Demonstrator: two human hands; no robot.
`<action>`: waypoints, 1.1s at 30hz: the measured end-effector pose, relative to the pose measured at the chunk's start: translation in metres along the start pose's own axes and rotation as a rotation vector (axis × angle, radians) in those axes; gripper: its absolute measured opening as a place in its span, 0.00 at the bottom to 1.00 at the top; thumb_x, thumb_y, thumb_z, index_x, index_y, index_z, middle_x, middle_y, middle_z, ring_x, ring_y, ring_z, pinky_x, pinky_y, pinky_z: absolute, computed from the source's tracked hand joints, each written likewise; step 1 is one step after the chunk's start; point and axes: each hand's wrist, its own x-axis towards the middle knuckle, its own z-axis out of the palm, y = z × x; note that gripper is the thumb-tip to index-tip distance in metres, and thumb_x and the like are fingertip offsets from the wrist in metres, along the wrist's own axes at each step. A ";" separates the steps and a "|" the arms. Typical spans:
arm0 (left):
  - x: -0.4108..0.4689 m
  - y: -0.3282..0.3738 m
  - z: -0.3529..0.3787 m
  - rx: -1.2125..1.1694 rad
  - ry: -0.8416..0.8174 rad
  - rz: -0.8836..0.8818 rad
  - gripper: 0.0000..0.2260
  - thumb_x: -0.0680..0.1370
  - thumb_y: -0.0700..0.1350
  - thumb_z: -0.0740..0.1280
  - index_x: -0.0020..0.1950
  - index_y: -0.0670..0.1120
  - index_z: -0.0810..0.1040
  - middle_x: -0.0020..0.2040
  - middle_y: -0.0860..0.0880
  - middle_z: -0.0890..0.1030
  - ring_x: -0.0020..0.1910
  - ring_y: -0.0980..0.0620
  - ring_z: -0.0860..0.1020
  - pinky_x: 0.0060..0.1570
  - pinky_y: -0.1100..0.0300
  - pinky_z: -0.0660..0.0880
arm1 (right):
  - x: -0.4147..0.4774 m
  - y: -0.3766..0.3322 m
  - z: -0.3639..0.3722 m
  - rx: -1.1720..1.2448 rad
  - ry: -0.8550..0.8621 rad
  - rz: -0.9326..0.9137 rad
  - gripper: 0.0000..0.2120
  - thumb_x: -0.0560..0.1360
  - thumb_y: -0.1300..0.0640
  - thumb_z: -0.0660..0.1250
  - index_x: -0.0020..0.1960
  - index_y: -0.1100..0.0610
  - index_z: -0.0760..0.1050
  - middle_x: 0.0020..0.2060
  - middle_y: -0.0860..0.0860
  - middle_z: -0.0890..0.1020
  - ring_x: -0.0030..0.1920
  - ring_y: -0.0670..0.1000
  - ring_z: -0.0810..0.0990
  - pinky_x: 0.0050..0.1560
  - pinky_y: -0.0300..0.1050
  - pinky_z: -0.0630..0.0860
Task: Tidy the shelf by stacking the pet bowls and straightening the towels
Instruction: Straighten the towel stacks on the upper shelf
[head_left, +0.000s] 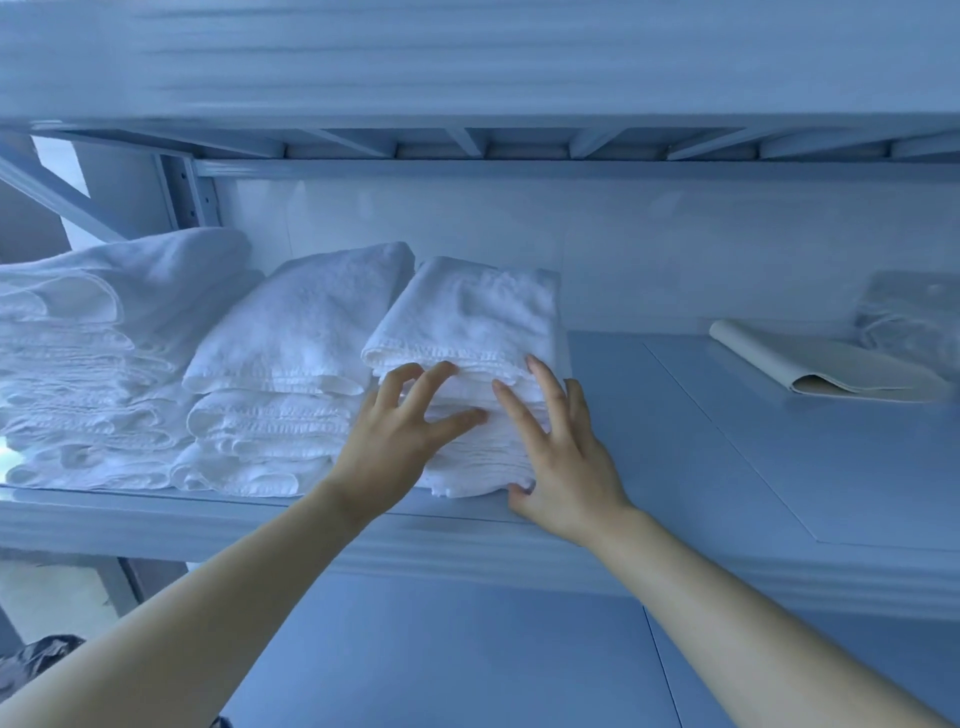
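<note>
Now, head view: right towel stack sits on shelf; left hand spread open, fingertips touching its front folds; right hand open, fingers straight against its front-right, thumb at its bottom edge; middle towel stack just left of it.

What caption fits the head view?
Left hand and right hand touch the front of the rightmost towel stack on a shelf.
</note>
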 end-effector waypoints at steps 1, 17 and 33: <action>-0.002 -0.001 0.000 -0.001 0.004 0.005 0.31 0.65 0.30 0.64 0.62 0.58 0.73 0.66 0.44 0.65 0.55 0.40 0.68 0.42 0.48 0.76 | -0.001 -0.001 0.000 -0.003 0.006 -0.008 0.51 0.63 0.56 0.70 0.72 0.40 0.39 0.73 0.45 0.37 0.73 0.63 0.48 0.35 0.48 0.79; 0.002 0.057 -0.030 -0.022 -0.207 -0.315 0.32 0.72 0.56 0.59 0.75 0.57 0.54 0.76 0.44 0.54 0.73 0.39 0.56 0.63 0.33 0.58 | -0.013 0.014 -0.014 0.019 0.017 -0.107 0.45 0.69 0.47 0.71 0.74 0.43 0.45 0.74 0.46 0.36 0.75 0.58 0.46 0.59 0.52 0.73; 0.116 0.277 -0.043 -0.404 -0.246 -0.160 0.21 0.73 0.55 0.55 0.60 0.48 0.75 0.60 0.48 0.76 0.56 0.45 0.76 0.53 0.48 0.72 | -0.169 0.170 -0.148 -0.093 0.032 0.171 0.28 0.75 0.50 0.64 0.72 0.54 0.61 0.73 0.52 0.57 0.71 0.53 0.59 0.57 0.51 0.73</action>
